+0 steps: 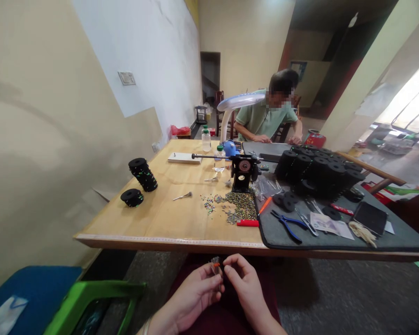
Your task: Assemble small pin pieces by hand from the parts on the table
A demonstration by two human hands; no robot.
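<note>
In front of the table edge, my left hand is closed round a small bundle of thin dark pieces with an orange band about it. My right hand is just to the right, thumb and index finger pinched close to the bundle. Whatever its fingertips hold, if anything, is too small to make out. On the table beyond lie a heap of small metallic pieces, scattered coloured beads and a red lighter-like stick. Behind the heap stands a black winding device with a long rod.
Black foam rolls stand in a stack at left and in a large group on the grey mat. Blue-handled pliers lie near the mat's front. A lamp and another person are across the table; a green stool is at lower left.
</note>
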